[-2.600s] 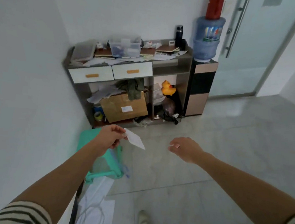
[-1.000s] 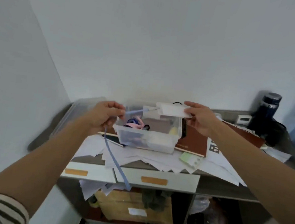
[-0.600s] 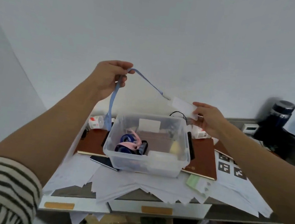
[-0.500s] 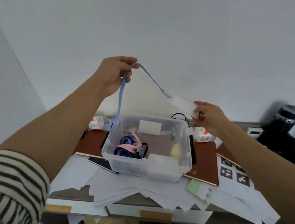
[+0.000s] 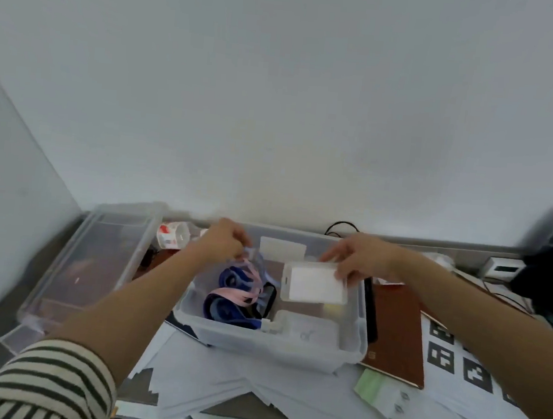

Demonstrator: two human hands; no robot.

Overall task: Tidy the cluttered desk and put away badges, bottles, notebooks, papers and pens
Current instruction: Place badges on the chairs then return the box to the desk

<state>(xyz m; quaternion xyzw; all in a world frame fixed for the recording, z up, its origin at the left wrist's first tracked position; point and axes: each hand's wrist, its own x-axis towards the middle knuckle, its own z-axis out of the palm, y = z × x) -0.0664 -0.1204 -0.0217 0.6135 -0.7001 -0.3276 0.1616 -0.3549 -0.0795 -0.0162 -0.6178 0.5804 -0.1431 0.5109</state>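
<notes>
One badge (image 5: 313,284), lowered from a moment ago into clear storage bin (image 5: 276,346); right hand (image 5: 357,258) pinched its edge, left hand (image 5: 227,243) gripped blue lanyard (image 5: 263,268) in curled fingers; release pending.

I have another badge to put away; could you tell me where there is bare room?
The right half of the clear bin, under the badge holder, is mostly bare; coiled lanyards crowd its left. A grey desk patch shows between the bin lid and the papers. Papers and the brown notebook crowd the front and right.
</notes>
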